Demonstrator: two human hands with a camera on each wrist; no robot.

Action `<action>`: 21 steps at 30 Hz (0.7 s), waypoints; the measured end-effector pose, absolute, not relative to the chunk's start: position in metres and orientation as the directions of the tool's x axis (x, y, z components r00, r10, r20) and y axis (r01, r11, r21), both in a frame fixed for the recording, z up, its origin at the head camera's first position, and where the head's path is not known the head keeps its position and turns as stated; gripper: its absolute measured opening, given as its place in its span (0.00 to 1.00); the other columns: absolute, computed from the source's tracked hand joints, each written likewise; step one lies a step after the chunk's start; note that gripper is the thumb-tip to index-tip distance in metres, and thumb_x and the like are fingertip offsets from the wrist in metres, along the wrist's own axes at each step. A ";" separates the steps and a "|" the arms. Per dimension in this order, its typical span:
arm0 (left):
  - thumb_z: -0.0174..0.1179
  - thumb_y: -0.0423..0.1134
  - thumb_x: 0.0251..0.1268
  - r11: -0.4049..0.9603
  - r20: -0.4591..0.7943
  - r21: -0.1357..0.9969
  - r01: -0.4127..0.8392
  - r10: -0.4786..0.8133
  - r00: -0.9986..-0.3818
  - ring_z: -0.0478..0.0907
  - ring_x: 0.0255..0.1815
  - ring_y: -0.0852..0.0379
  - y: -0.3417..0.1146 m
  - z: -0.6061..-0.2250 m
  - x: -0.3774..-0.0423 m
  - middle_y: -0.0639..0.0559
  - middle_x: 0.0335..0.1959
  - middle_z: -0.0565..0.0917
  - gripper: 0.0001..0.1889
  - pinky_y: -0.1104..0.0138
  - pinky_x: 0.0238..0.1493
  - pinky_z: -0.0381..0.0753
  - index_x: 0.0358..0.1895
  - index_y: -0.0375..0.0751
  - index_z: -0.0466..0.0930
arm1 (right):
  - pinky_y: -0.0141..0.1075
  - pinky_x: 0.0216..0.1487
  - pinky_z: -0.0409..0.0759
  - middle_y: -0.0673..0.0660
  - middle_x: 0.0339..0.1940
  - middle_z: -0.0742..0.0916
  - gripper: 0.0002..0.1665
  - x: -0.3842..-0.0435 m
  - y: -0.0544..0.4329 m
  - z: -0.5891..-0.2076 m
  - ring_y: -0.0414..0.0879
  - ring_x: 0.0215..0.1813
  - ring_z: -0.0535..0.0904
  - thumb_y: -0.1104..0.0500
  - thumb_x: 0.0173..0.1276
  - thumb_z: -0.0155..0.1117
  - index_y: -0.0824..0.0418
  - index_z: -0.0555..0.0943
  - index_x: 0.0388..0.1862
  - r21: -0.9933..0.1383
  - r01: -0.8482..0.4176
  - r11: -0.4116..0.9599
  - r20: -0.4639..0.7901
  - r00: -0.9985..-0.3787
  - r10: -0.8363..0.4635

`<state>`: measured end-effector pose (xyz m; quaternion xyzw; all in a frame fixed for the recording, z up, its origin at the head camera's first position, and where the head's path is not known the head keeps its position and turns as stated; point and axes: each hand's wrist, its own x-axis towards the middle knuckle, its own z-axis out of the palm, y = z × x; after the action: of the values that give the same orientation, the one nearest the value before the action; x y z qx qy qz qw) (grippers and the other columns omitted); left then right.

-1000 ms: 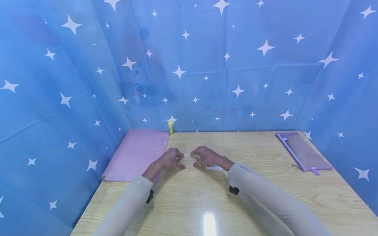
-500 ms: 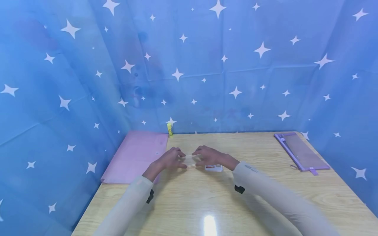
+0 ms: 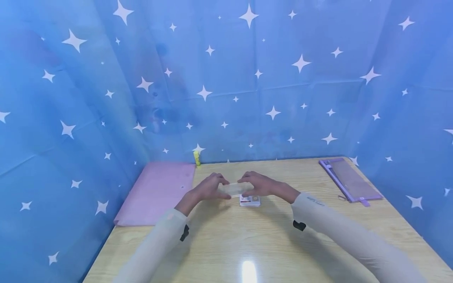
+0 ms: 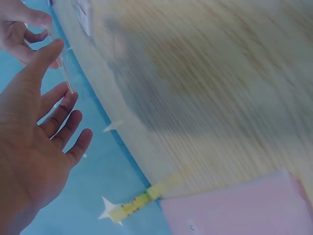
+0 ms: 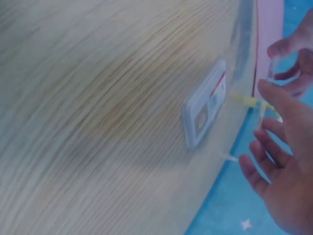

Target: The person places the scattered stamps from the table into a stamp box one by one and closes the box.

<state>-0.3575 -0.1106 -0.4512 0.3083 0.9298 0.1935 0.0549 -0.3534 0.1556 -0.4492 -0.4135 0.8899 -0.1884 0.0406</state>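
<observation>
Between both hands is a clear, flat rectangular plastic piece [image 3: 234, 189], held above the table by its two ends. My left hand [image 3: 209, 186] pinches its left end between thumb and fingers, and the right hand [image 3: 263, 184] does the same at the other end. From the left wrist, the clear piece [image 4: 66, 73] shows edge-on, with the left hand's other fingers [image 4: 78, 147] loosely spread. A white-edged rectangular case [image 3: 249, 202] with a round coin-like disc and a red stripe lies on the table just below the right hand. It shows larger in the right wrist view, as a case [image 5: 205, 105].
A pink folder [image 3: 155, 192] lies at the left of the wooden table [image 3: 226, 239]. By its far corner stands a yellow glue stick [image 3: 197, 158]. A purple zip pouch [image 3: 350, 179] lies at the far right. Behind the table hangs a blue star-patterned curtain [image 3: 226, 78].
Both hands have moved right and a little up over the table with the clear piece. More of the white-edged case shows from under the right hand. The head view has shifted slightly.
</observation>
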 end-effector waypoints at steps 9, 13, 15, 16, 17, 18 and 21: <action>0.76 0.57 0.59 0.727 0.014 0.374 0.576 0.617 -0.787 0.75 0.64 0.49 -0.088 -0.452 -0.359 0.48 0.62 0.81 0.34 0.55 0.66 0.77 0.64 0.43 0.83 | 0.57 0.61 0.78 0.67 0.63 0.80 0.34 -0.349 0.181 -0.452 0.63 0.63 0.76 0.51 0.73 0.71 0.70 0.76 0.70 -0.414 -0.692 0.591 0.077 -0.674 -0.735; 0.76 0.56 0.59 0.716 0.012 0.383 0.583 0.628 -0.778 0.74 0.64 0.49 -0.080 -0.454 -0.359 0.47 0.61 0.81 0.33 0.55 0.66 0.77 0.64 0.42 0.84 | 0.56 0.61 0.79 0.65 0.63 0.80 0.34 -0.347 0.189 -0.455 0.62 0.63 0.77 0.51 0.73 0.71 0.69 0.76 0.70 -0.428 -0.680 0.596 0.078 -0.684 -0.725; 0.76 0.56 0.58 0.712 0.010 0.392 0.582 0.630 -0.777 0.74 0.64 0.49 -0.077 -0.456 -0.358 0.47 0.61 0.81 0.33 0.55 0.66 0.77 0.64 0.42 0.84 | 0.55 0.62 0.78 0.64 0.63 0.80 0.33 -0.345 0.192 -0.457 0.61 0.63 0.77 0.51 0.73 0.71 0.69 0.77 0.69 -0.431 -0.670 0.604 0.079 -0.695 -0.714; 0.76 0.56 0.58 0.711 0.007 0.396 0.581 0.631 -0.776 0.74 0.64 0.50 -0.075 -0.458 -0.358 0.47 0.61 0.81 0.34 0.56 0.66 0.77 0.64 0.42 0.84 | 0.55 0.62 0.78 0.64 0.63 0.80 0.33 -0.344 0.194 -0.459 0.60 0.63 0.77 0.51 0.73 0.71 0.68 0.77 0.69 -0.434 -0.665 0.608 0.081 -0.701 -0.709; 0.77 0.57 0.58 0.712 0.001 0.400 0.577 0.629 -0.777 0.74 0.64 0.50 -0.073 -0.458 -0.358 0.48 0.62 0.80 0.34 0.56 0.66 0.76 0.64 0.42 0.84 | 0.55 0.62 0.78 0.64 0.62 0.81 0.33 -0.343 0.195 -0.460 0.60 0.63 0.76 0.51 0.73 0.71 0.69 0.77 0.69 -0.434 -0.663 0.610 0.085 -0.704 -0.705; 0.77 0.57 0.58 0.712 -0.005 0.404 0.574 0.629 -0.777 0.74 0.64 0.49 -0.072 -0.459 -0.357 0.47 0.62 0.80 0.34 0.56 0.67 0.76 0.64 0.42 0.83 | 0.56 0.62 0.78 0.65 0.62 0.81 0.33 -0.342 0.196 -0.461 0.60 0.63 0.76 0.51 0.72 0.71 0.69 0.78 0.68 -0.436 -0.663 0.608 0.093 -0.706 -0.702; 0.76 0.57 0.58 0.717 -0.021 0.404 0.568 0.628 -0.778 0.73 0.66 0.49 -0.067 -0.462 -0.357 0.47 0.64 0.79 0.35 0.54 0.68 0.75 0.65 0.42 0.83 | 0.57 0.63 0.77 0.66 0.61 0.81 0.32 -0.338 0.199 -0.464 0.62 0.63 0.76 0.53 0.71 0.73 0.70 0.78 0.67 -0.446 -0.656 0.609 0.109 -0.715 -0.690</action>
<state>-0.3568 -0.0673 -0.4618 0.3238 0.9232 0.1913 0.0787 -0.3383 0.1994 -0.4641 -0.3755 0.8962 -0.2335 0.0371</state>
